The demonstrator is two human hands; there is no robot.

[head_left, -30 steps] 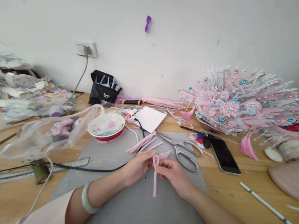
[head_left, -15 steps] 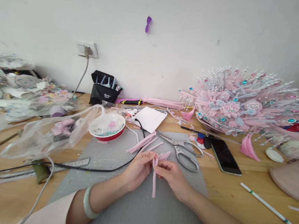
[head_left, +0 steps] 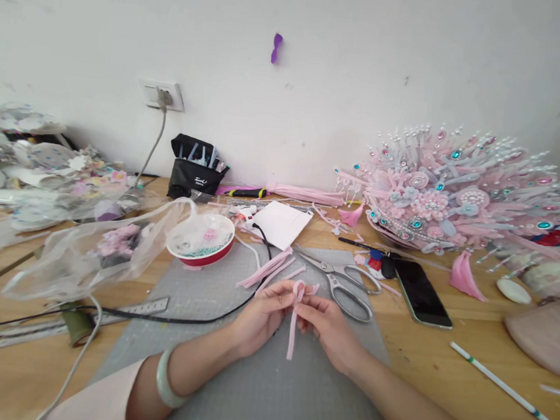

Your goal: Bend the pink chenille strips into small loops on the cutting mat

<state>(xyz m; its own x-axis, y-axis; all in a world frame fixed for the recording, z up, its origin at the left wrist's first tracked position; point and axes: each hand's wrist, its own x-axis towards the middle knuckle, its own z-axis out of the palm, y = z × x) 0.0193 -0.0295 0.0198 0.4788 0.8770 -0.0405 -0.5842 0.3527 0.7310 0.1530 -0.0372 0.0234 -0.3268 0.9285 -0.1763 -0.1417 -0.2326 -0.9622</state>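
My left hand and my right hand meet over the grey cutting mat. Between them they pinch a pink pipe cleaner, bent into a small loop at the top with one straight tail hanging down. Thumb and fingers of each hand are closed on it near the loop. Other pink ends poke out behind my right fingers. Just beyond my hands lies a bunch of cut pink pipe cleaners. Large scissors rest half-spread to the right of them.
Beads fill a red-rimmed bowl behind my left hand. A black cable crosses the mat over a metal ruler. A phone lies at right, below a jewelled pink headdress. A plastic bag is at left.
The pipe cleaner's top now forms a clearer round loop, and its tail hangs a little higher. My fingers have shifted slightly around it; the pink ends behind are more covered.
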